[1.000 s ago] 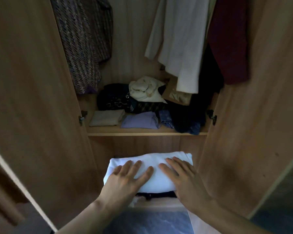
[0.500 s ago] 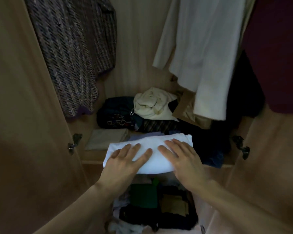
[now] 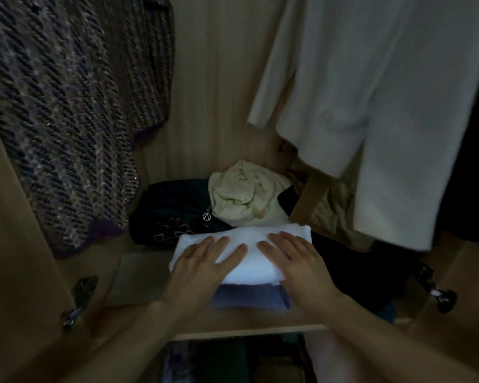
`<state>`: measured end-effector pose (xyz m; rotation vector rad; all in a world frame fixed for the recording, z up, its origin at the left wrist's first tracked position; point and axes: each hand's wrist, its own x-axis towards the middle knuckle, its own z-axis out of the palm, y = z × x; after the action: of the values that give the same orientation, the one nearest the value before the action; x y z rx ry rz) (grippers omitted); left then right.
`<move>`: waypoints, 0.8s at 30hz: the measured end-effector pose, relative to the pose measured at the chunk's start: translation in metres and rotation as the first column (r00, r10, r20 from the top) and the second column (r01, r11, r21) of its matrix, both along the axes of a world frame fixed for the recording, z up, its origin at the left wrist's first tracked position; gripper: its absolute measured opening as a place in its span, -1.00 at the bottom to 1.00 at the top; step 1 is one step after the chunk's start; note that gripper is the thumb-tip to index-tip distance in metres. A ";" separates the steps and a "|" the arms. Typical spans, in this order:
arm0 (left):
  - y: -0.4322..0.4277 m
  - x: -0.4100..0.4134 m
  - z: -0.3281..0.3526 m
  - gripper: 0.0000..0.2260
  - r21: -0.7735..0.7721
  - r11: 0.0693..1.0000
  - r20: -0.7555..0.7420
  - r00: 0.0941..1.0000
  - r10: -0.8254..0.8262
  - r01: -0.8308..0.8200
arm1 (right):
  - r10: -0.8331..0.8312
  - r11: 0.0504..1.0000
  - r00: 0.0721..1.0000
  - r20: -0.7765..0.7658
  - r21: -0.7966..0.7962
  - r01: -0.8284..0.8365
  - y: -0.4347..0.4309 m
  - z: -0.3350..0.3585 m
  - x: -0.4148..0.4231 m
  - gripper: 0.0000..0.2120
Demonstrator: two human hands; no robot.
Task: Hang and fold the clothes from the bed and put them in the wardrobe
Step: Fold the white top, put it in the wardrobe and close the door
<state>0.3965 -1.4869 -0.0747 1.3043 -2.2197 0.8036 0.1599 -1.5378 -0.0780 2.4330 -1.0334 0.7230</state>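
A folded white garment (image 3: 246, 239) lies on top of a folded lilac garment (image 3: 249, 298) on the wardrobe shelf (image 3: 249, 326). My left hand (image 3: 202, 265) rests flat on the white fold's left half, fingers straight. My right hand (image 3: 296, 261) lies flat on its right half, fingers straight too. Both forearms reach in from the bottom of the view.
A folded beige piece (image 3: 138, 277) lies left of the stack. Behind it sit a dark bundle (image 3: 172, 211) and a crumpled cream garment (image 3: 244, 194). A knitted top (image 3: 67, 106) hangs at the left, a white jacket (image 3: 371, 106) at the right. More clothes fill the compartment below.
Both hands carried the white fold up from the lower compartment and forward onto the shelf, over the lilac garment. The camera moved closer into the wardrobe.
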 end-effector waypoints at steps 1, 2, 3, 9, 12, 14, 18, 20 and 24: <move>-0.009 0.003 -0.003 -0.50 -0.008 1.000 0.011 1.000 -0.002 0.002 | -0.014 1.000 1.000 0.003 0.024 0.014 -0.006 -0.002 0.002 -0.20; -0.019 0.006 -0.005 -0.50 -0.017 1.000 0.020 1.000 0.002 -0.001 | -0.027 0.999 1.000 0.005 0.036 0.027 -0.014 -0.004 0.005 -0.20; -0.029 0.008 -0.006 -0.52 -0.026 1.000 0.024 1.000 0.007 -0.007 | -0.037 0.999 0.999 0.007 0.039 0.037 -0.022 -0.007 0.007 -0.20; -0.082 0.018 -0.014 -0.60 -0.027 0.999 -0.009 1.000 -0.018 0.018 | -0.050 0.999 0.997 0.064 0.000 0.050 -0.069 -0.016 0.014 -0.30; -0.103 0.021 -0.021 -0.65 -0.059 0.997 -0.048 0.997 -0.059 0.056 | -0.038 0.997 0.994 0.099 -0.060 0.045 -0.086 -0.021 0.015 -0.39; -0.114 0.018 -0.031 -0.70 -0.066 0.995 -0.083 0.994 -0.077 0.072 | -0.032 0.998 0.995 0.098 -0.049 0.037 -0.096 -0.026 0.014 -0.39; -0.125 0.017 -0.078 -0.66 0.010 0.999 -0.082 0.996 -0.045 0.046 | -0.049 0.999 0.997 0.052 -0.019 0.050 -0.108 -0.061 0.015 -0.48; -0.119 0.018 -0.104 -0.66 0.048 0.998 -0.057 0.998 -0.034 0.036 | -0.032 0.998 0.999 0.034 -0.055 0.034 -0.104 -0.091 0.016 -0.70; -0.101 0.019 -0.147 -0.63 0.152 0.987 -0.124 0.992 -0.032 0.051 | -0.051 0.998 0.997 0.057 -0.026 0.053 -0.089 -0.140 0.015 -0.51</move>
<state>0.4160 -1.5877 -0.2216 1.3357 -2.2409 0.5313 0.1748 -1.6268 -0.2185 2.3661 -1.0972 0.7869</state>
